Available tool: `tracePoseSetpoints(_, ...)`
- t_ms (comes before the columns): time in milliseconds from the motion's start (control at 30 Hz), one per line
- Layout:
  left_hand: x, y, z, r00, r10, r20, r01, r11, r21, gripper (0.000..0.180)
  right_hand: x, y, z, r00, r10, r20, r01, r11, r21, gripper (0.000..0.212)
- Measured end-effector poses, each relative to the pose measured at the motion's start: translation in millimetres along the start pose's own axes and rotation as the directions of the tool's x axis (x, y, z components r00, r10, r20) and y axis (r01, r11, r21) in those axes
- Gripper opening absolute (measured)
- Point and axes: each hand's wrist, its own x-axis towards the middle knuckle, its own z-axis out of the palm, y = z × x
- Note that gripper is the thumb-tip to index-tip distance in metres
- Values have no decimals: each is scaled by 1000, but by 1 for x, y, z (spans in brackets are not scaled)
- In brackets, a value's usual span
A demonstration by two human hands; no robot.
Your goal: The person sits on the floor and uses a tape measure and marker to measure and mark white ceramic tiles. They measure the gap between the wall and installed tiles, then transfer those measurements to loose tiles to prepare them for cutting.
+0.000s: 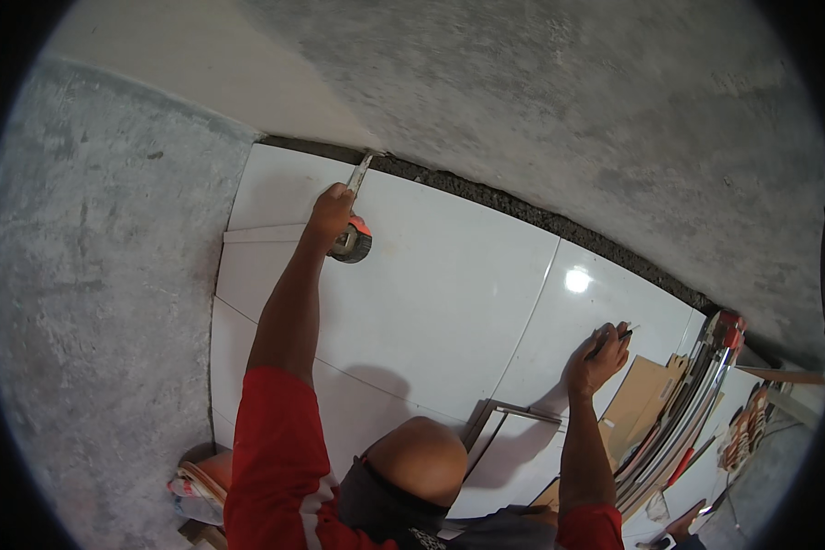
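My left hand (331,215) is closed around a tape measure (355,244) with a black and orange case. Its pulled-out blade (361,170) lies across a large white floor tile (431,266) and reaches the dark gap (467,190) along the far wall. My right hand (595,365) hovers over or rests on the tiles to the right, fingers curled around a slim dark pen-like marking tool (603,343) with a pale tip; its exact kind is hard to make out.
Grey plastered walls (110,238) stand at left and far side. At right lie cardboard (646,394) and a long metal-railed tool with a red end (728,330). Near my bent knee (419,458) sits a dark-edged tile piece (513,440). A bag (197,490) is at lower left.
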Motion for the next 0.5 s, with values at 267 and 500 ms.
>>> tracePoseSetpoints(267, 6, -5, -13, 995, 101, 10, -101, 978, 184, 35, 0, 1, 3, 1000, -7, 13, 7, 1000, 1, 34)
tracePoseSetpoints(500, 6, 5, -2, 999, 24, -49, -18, 992, 124, 44, 1, 4, 3, 1000, 6, 19, -5, 1000, -1, 35)
